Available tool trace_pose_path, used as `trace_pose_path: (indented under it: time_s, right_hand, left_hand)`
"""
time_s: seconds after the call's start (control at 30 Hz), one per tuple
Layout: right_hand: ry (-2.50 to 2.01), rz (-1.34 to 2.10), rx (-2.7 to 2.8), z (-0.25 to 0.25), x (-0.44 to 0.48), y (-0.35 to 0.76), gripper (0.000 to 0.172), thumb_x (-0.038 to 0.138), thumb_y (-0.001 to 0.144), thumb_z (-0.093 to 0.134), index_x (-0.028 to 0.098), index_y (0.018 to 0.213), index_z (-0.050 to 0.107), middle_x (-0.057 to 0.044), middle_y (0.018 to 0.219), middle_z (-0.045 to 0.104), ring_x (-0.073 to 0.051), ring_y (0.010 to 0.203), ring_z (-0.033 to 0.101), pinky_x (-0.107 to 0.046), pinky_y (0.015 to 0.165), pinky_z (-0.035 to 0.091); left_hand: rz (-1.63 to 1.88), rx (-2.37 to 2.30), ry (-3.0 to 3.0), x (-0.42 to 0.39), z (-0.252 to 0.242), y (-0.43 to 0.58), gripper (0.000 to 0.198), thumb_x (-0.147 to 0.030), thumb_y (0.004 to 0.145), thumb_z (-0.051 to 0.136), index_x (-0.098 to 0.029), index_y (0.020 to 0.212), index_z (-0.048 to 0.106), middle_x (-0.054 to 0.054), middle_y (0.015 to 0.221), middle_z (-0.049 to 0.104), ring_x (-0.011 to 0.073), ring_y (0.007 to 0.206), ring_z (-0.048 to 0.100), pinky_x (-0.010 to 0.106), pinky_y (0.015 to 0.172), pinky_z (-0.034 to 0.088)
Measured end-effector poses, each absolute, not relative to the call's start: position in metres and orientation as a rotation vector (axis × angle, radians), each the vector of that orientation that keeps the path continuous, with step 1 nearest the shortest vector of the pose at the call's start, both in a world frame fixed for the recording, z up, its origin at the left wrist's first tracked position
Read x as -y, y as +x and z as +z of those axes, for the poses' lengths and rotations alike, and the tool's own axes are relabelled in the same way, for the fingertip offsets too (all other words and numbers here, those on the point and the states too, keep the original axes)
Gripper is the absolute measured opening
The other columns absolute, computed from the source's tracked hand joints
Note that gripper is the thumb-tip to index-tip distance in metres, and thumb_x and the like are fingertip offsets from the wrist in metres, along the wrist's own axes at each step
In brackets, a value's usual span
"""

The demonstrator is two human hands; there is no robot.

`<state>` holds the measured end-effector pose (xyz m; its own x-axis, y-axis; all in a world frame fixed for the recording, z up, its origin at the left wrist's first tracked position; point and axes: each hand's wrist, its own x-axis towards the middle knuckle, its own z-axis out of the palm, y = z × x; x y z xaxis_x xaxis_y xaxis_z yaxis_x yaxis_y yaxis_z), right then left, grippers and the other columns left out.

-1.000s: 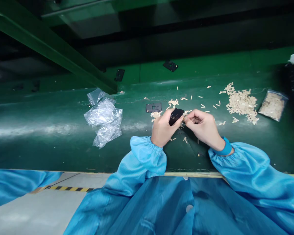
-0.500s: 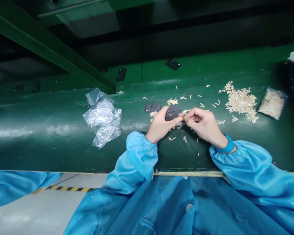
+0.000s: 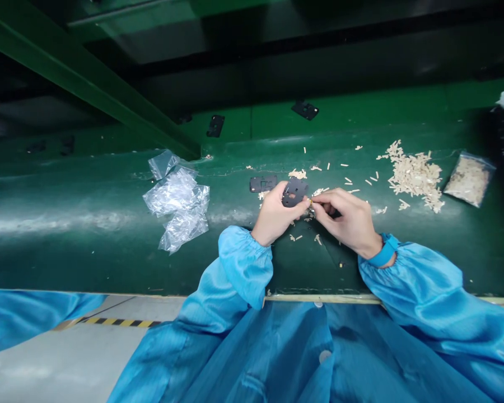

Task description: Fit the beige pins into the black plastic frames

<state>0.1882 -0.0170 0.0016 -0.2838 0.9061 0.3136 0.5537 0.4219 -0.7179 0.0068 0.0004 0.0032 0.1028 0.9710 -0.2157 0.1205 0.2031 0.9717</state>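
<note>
Your left hand [image 3: 275, 215] pinches plate [image 3: 294, 193], held just above belt [image 3: 109, 224]. Right hand [image 3: 344, 218] fingertips clenched on pin [image 3: 311, 200], touching plate's right edge. Seating looks unfinished; too small to tell. Second plate [image 3: 263, 183] lies just beyond. Pile [image 3: 415, 174] far right, plenty remaining. Belt edge [image 3: 319, 298] near your wrists. Open room toward bags [image 3: 178, 201].

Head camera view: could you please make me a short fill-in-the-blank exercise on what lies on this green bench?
1. The left hand holds up a small flat plate that is ____ in colour.
2. The crumpled clear bags lie to the ____ of the left hand.
3. The big pile of pale pieces lies to the ____ of the right hand.
Missing words: black; left; right.
</note>
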Motion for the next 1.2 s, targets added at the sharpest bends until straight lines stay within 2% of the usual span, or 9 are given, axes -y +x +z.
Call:
trace_pose_path:
  time_s: [0.37,0.47,0.53,0.6,0.67,0.77,0.87,1.07,1.2]
  right_hand:
    - [-1.506,0.534,1.681,0.005,0.003,0.198,0.011,0.017,0.087,0.060,0.022,0.078,0.065,-0.003,0.074,0.065,-0.016,0.063,0.057,-0.030,0.061,0.045]
    - [-1.600,0.605,1.600,0.004,-0.005,0.206,0.022,0.024,0.089,0.061,0.022,0.068,0.060,-0.001,0.063,0.058,-0.015,0.057,0.050,-0.030,0.057,0.040]
    - [-1.583,0.745,1.620,0.002,-0.007,0.208,0.022,0.029,0.089,0.065,0.021,0.069,0.062,0.001,0.062,0.056,-0.014,0.056,0.048,-0.030,0.057,0.039]
    - [-1.484,1.000,1.611,0.002,-0.006,0.207,0.011,0.030,0.085,0.071,0.020,0.085,0.067,0.001,0.068,0.059,-0.013,0.059,0.050,-0.028,0.056,0.040]
    - [-1.365,1.339,1.538,0.005,-0.003,0.204,0.018,0.032,0.085,0.072,0.020,0.097,0.067,0.001,0.074,0.061,-0.012,0.060,0.051,-0.026,0.054,0.040]
    - [-1.212,1.837,1.327,0.013,0.002,0.199,0.023,0.042,0.089,0.069,0.019,0.086,0.067,0.001,0.072,0.060,-0.009,0.055,0.047,-0.024,0.048,0.034]
    - [-1.065,2.142,1.074,0.020,0.005,0.195,0.029,0.043,0.087,0.071,0.017,0.076,0.065,0.002,0.066,0.055,-0.008,0.052,0.041,-0.023,0.047,0.028]
    - [-0.939,2.302,0.822,0.020,0.009,0.191,0.022,0.029,0.080,0.078,0.016,0.072,0.063,0.004,0.059,0.048,-0.007,0.050,0.037,-0.023,0.048,0.028]
    - [-0.979,2.176,0.818,0.018,0.009,0.190,0.016,0.025,0.076,0.076,0.016,0.073,0.064,0.006,0.056,0.048,-0.006,0.048,0.036,-0.022,0.046,0.025]
  left_hand:
    - [0.958,-1.353,1.471,0.000,0.003,0.001,0.018,-0.021,0.082,0.072,-0.018,0.097,0.062,0.000,0.087,0.071,0.0131,0.076,0.067,0.025,0.072,0.055]
    - [1.037,-1.379,1.646,0.002,0.004,-0.004,0.027,-0.024,0.084,0.075,-0.020,0.107,0.062,0.001,0.090,0.073,0.0127,0.078,0.068,0.026,0.078,0.056]
    - [1.073,-1.339,1.782,0.003,0.003,-0.008,0.040,-0.031,0.083,0.080,-0.022,0.117,0.061,0.001,0.095,0.073,0.0117,0.076,0.068,0.027,0.080,0.057]
    - [1.113,-1.280,1.897,0.004,0.000,-0.012,0.051,-0.039,0.080,0.083,-0.023,0.122,0.060,0.002,0.098,0.072,0.0108,0.073,0.067,0.027,0.080,0.057]
    - [1.158,-1.236,1.964,0.004,-0.002,-0.015,0.055,-0.045,0.077,0.083,-0.024,0.123,0.060,0.002,0.098,0.072,0.0109,0.073,0.067,0.028,0.080,0.057]
    - [1.182,-1.227,1.985,0.003,-0.005,-0.017,0.059,-0.051,0.075,0.082,-0.023,0.123,0.059,0.003,0.098,0.071,0.0119,0.075,0.067,0.028,0.079,0.057]
    - [1.176,-1.211,1.985,0.003,-0.006,-0.017,0.060,-0.053,0.076,0.081,-0.023,0.123,0.059,0.004,0.101,0.071,0.0123,0.076,0.068,0.028,0.078,0.057]
    - [1.204,-1.150,1.985,0.002,-0.009,-0.018,0.059,-0.051,0.077,0.081,-0.023,0.125,0.059,0.005,0.102,0.071,0.0118,0.077,0.068,0.026,0.078,0.056]
    - [1.230,-1.121,1.911,0.001,-0.010,-0.016,0.061,-0.049,0.076,0.083,-0.022,0.125,0.059,0.005,0.103,0.071,0.0117,0.077,0.068,0.027,0.079,0.056]
